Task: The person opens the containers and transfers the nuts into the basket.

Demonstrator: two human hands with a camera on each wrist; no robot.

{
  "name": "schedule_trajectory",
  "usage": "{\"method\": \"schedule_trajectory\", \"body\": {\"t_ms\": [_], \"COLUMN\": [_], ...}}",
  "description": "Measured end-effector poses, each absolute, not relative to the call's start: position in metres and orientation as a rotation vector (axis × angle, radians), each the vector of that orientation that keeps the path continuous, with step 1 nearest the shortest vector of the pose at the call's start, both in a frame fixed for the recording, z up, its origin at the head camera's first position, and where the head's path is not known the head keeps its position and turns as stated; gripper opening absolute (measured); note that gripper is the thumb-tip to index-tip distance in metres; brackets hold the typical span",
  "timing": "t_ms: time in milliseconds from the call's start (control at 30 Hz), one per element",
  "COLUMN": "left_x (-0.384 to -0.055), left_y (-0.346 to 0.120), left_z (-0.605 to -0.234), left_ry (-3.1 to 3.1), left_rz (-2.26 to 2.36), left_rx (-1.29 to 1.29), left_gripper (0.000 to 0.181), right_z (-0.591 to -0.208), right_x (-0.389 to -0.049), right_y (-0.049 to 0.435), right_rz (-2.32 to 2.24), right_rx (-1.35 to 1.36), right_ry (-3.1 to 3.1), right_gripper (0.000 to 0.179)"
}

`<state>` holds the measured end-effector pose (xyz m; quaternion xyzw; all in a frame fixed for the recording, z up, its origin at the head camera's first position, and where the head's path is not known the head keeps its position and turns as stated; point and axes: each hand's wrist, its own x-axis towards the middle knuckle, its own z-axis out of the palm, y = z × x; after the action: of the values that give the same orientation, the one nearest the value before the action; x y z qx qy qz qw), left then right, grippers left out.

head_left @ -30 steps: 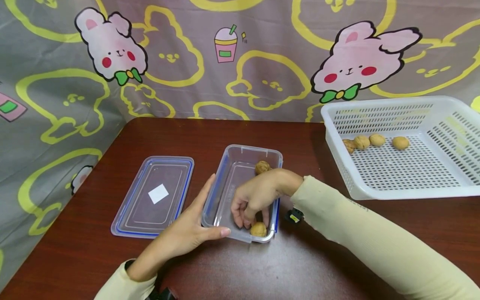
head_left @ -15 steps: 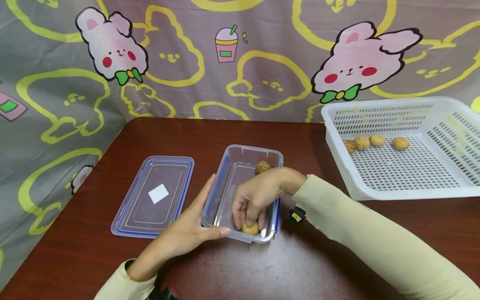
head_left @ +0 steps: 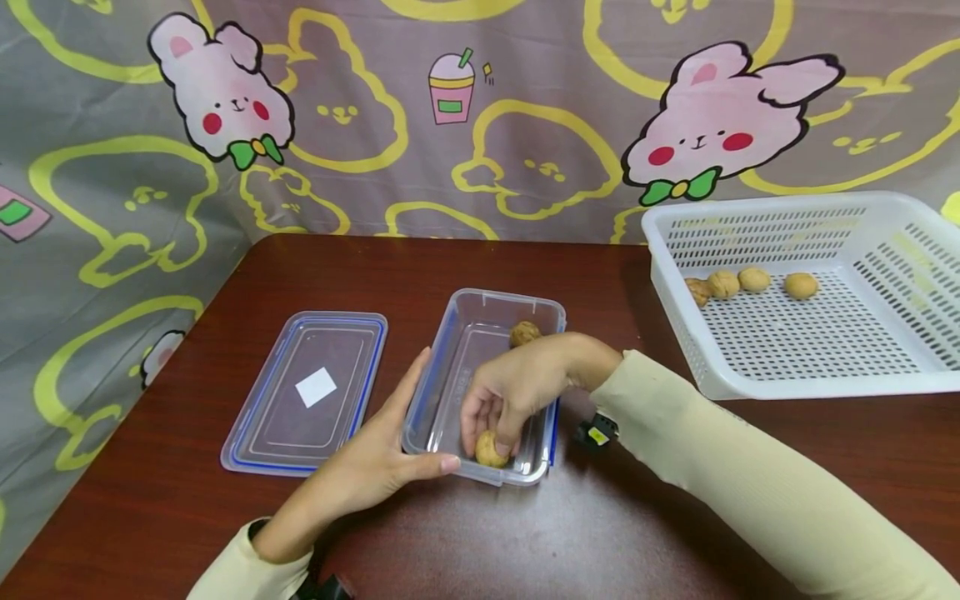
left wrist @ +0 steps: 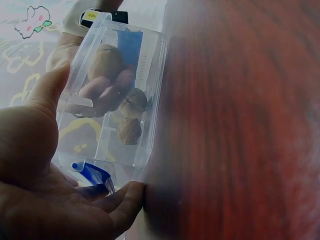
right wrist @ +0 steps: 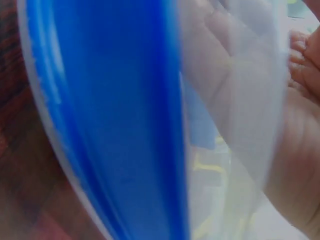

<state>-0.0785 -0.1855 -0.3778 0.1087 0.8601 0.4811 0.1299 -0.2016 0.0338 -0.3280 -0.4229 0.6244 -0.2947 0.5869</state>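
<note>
A clear plastic food box (head_left: 457,342) with blue side clips stands on the table. My left hand (head_left: 375,458) holds its near left corner, thumb at the near side and fingers along the left wall. Inside the box, my right hand (head_left: 513,392) pinches a walnut (head_left: 491,448) between thumb and fingers near the front wall. Another walnut (head_left: 524,334) lies at the far right of the box. Through the wall, the left wrist view shows the pinched walnut (left wrist: 106,61) and two others, one walnut (left wrist: 134,102) beside another walnut (left wrist: 130,131). A blue clip (right wrist: 120,120) fills much of the right wrist view.
The box's clear lid (head_left: 285,425), edged in blue and bearing a white square label, lies flat to the left. At the right rear stands a white perforated basket (head_left: 720,379) with several walnuts (head_left: 753,280). A printed cloth (head_left: 525,83) hangs behind the dark table (head_left: 592,533).
The right hand's fingers have closed on the walnut by the front wall and shifted it a little left. The left hand, the box and the lid have stayed put.
</note>
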Motion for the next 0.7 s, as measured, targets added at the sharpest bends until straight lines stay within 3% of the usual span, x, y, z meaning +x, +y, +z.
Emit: {"method": "schedule_trajectory", "body": {"t_ms": [700], "left_x": [-0.078], "left_y": [-0.186], "left_z": [-0.377], "left_ry": [2.519], "left_rz": [1.404], "left_rx": [0.362], "left_gripper": [0.123], "right_z": [-0.27], "right_x": [-0.209], "right_y": [0.095], "right_rz": [-0.92], "right_rx": [-1.131], "right_ry": [1.763], "right_gripper": [0.025]}}
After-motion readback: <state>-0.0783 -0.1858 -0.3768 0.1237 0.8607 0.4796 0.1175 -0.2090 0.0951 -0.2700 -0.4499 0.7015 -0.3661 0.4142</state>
